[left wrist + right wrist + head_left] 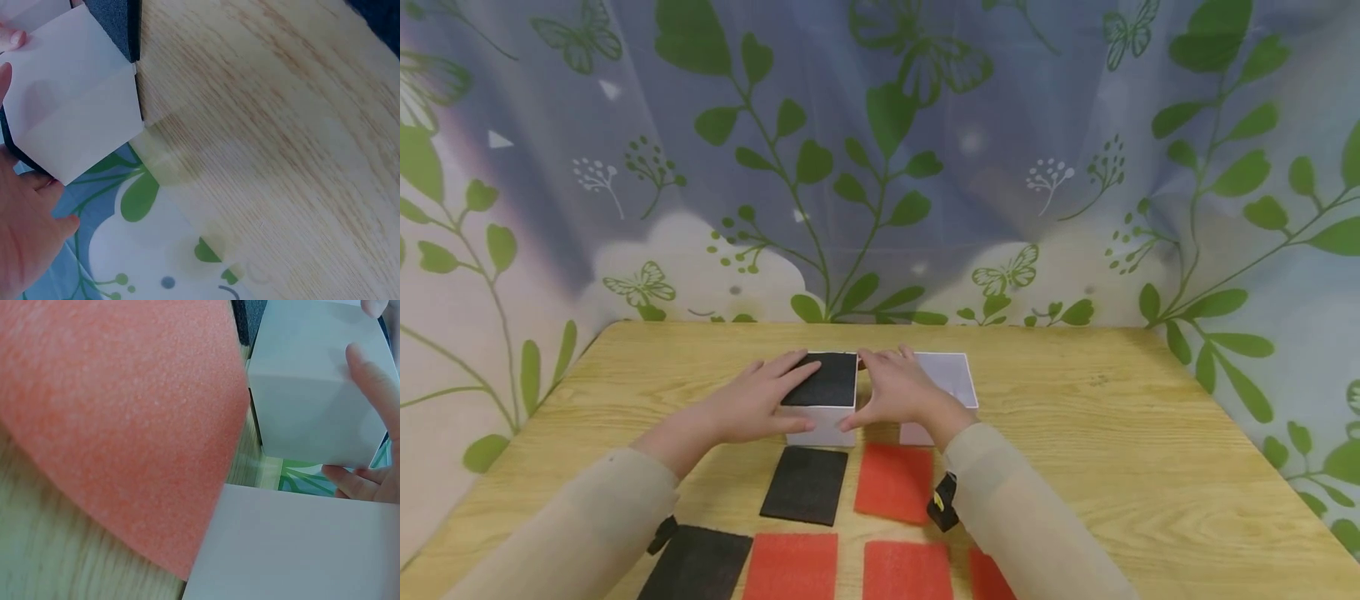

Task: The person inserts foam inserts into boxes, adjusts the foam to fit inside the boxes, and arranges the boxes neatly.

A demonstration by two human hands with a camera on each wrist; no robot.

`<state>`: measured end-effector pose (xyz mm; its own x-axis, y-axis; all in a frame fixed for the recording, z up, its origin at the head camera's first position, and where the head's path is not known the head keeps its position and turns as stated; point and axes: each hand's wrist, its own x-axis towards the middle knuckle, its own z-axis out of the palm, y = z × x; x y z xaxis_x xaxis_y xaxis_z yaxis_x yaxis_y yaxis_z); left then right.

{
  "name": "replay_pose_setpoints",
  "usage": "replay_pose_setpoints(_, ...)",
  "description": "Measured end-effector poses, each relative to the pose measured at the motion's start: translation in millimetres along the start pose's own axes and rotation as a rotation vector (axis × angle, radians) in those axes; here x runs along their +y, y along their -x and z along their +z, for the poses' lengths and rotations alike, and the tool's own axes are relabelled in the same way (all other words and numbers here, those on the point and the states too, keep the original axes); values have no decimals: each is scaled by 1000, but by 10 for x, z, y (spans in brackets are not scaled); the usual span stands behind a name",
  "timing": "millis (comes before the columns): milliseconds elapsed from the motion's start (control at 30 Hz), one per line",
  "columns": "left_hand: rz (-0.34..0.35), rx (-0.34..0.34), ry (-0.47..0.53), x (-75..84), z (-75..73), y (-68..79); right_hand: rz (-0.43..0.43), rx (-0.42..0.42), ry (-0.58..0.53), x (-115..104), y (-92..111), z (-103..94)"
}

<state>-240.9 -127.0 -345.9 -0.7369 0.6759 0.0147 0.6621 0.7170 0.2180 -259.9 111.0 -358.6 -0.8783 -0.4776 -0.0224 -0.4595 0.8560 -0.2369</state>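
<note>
A white box (823, 425) stands toward the back of the table, with a black square sheet (837, 382) level with its rim. My left hand (752, 404) holds it from the left, fingers over the black top and thumb at the front face. From the right, my right hand (898, 390) grips the same box, with its thumb at the front and fingers behind. In the right wrist view the right thumb (375, 384) lies against the white box (312, 406). A second white box (951, 375), open on top, stands just to the right, partly behind the right hand.
A black foam square (805, 486) and a red foam square (895, 483) lie in front of the boxes. Nearer me are another black square (700, 562) and several red ones (792, 568). The wooden table (1112, 433) ends at a leaf-patterned curtain (880, 208).
</note>
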Motion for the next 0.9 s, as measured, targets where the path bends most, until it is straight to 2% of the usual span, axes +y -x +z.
replay_pose_setpoints(267, 4, 3, -37, 9, 56, 17, 3, -2, 2, 1, 20, 2)
replay_pose_setpoints(433, -23, 2, -70, 41, 75, 21, -18, 3, -16, 12, 30, -3)
replay_pose_setpoints(900, -90, 19, -250, 86, 119, 4, -27, 10, -29, 1, 7, -10)
